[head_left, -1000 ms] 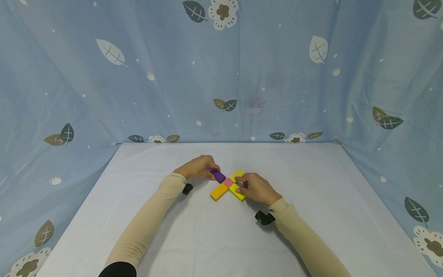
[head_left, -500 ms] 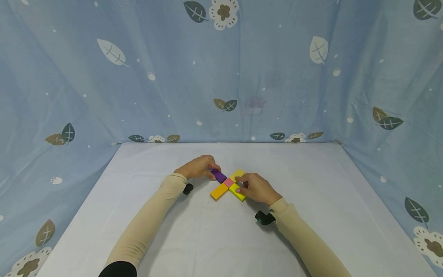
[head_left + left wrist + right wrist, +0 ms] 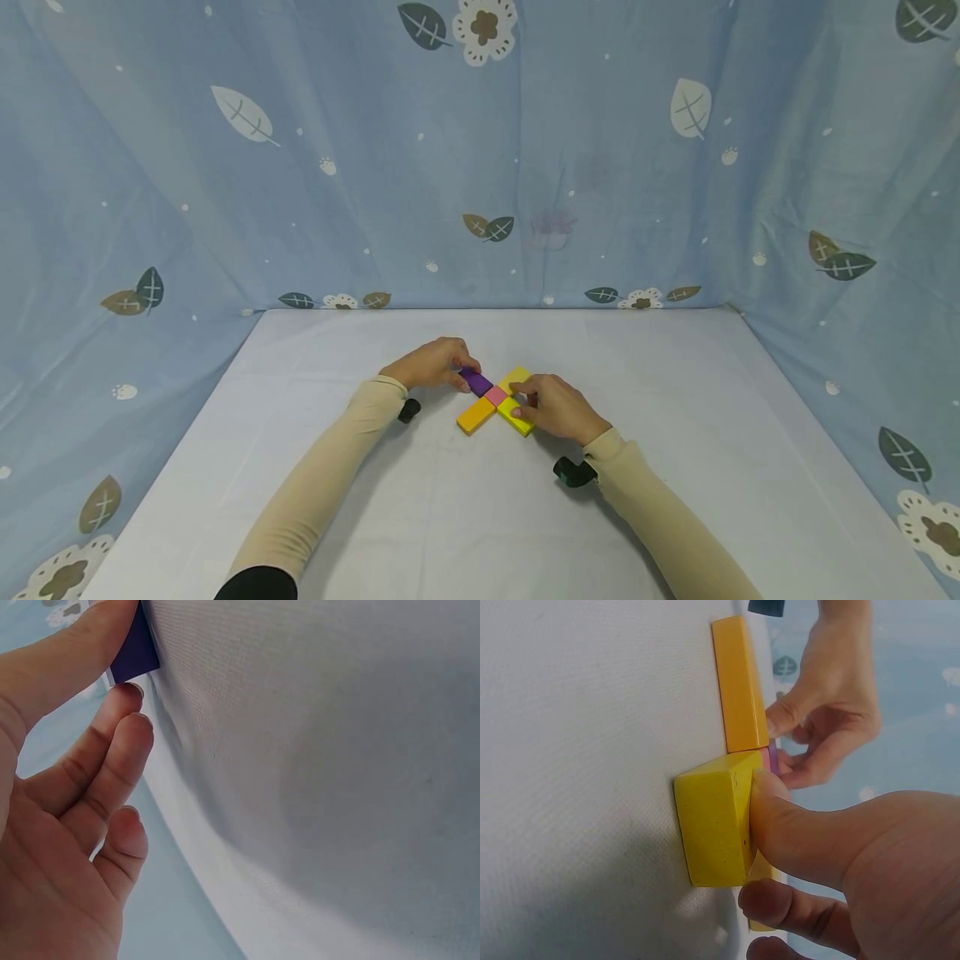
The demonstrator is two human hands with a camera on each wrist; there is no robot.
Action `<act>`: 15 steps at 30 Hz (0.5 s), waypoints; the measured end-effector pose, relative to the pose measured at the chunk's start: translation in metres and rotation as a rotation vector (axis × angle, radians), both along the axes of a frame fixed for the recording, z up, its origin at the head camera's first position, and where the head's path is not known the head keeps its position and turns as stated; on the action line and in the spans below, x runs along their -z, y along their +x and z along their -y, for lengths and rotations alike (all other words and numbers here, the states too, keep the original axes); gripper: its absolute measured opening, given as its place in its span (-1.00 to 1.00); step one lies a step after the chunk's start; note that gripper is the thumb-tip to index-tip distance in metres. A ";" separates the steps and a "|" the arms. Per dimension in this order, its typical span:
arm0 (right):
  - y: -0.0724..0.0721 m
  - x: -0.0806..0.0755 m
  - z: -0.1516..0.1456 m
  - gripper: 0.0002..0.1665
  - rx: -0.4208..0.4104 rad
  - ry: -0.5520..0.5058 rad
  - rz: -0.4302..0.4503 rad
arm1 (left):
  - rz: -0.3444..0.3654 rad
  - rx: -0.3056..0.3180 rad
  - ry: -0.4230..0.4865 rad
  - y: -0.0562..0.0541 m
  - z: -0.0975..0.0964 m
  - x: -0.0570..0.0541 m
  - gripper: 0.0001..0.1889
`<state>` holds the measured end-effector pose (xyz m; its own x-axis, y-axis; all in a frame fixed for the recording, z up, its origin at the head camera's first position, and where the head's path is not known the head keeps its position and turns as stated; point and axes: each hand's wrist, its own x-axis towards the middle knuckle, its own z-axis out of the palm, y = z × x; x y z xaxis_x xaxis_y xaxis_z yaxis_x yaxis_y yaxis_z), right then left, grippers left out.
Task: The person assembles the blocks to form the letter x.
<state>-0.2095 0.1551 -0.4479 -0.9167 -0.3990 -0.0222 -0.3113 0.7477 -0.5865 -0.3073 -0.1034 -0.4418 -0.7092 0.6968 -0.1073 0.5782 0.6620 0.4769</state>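
My left hand [image 3: 431, 363] pinches a purple block [image 3: 476, 382] between thumb and fingers, its near end against a small pink block [image 3: 495, 396]. Around the pink piece, an orange block [image 3: 476, 416], a near yellow block [image 3: 514, 417] and a far yellow block [image 3: 517, 376] form a cross with the purple one. The right hand [image 3: 562, 410] rests on the yellow pair: thumb pressing the near one's top, index finger by the far one. In the right wrist view the near yellow block [image 3: 711, 825] shows its end face; pink and purple are mostly hidden.
A white cloth [image 3: 420, 517] covers the table under the blocks. Blue patterned curtains [image 3: 360, 183] close off the back and both sides. Dark wrist devices hang under each wrist, the right one [image 3: 574, 472] close over the cloth.
The left hand has moved slightly right and toward the pink block with the purple block, narrowing the gap between them. The right hand and the other blocks stay in place.
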 end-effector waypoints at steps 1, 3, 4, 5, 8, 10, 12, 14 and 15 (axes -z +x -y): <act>0.000 0.000 0.000 -0.46 0.001 -0.001 0.002 | 0.001 0.000 0.001 0.000 0.000 0.000 -0.64; 0.000 0.000 0.000 -0.46 0.001 -0.008 0.008 | 0.004 -0.001 -0.001 0.000 -0.001 0.000 -0.64; 0.000 0.000 0.000 -0.46 0.002 -0.011 0.012 | 0.005 -0.003 -0.002 0.000 -0.001 0.000 -0.64; 0.000 0.001 0.000 -0.46 0.002 -0.014 0.013 | 0.004 -0.002 -0.004 0.001 -0.001 0.000 -0.64; 0.000 0.001 0.000 -0.46 0.002 -0.021 0.016 | -0.004 -0.001 -0.013 0.001 -0.001 0.000 -0.65; 0.000 0.001 0.000 -0.46 0.003 -0.022 0.014 | -0.009 -0.002 -0.016 0.001 -0.001 0.000 -0.64; 0.000 0.001 0.000 -0.46 0.003 -0.021 0.014 | -0.015 -0.001 -0.020 0.001 -0.001 0.001 -0.64; 0.000 0.001 0.000 -0.46 0.004 -0.020 0.013 | -0.019 0.000 -0.022 0.001 -0.001 0.001 -0.64; 0.000 0.002 0.000 -0.47 0.004 -0.018 0.013 | -0.019 0.000 -0.022 0.001 -0.001 0.001 -0.63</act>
<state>-0.2095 0.1549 -0.4495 -0.9181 -0.3954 -0.0265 -0.3005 0.7384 -0.6037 -0.3058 -0.1028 -0.4426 -0.7116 0.6941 -0.1090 0.5869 0.6725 0.4508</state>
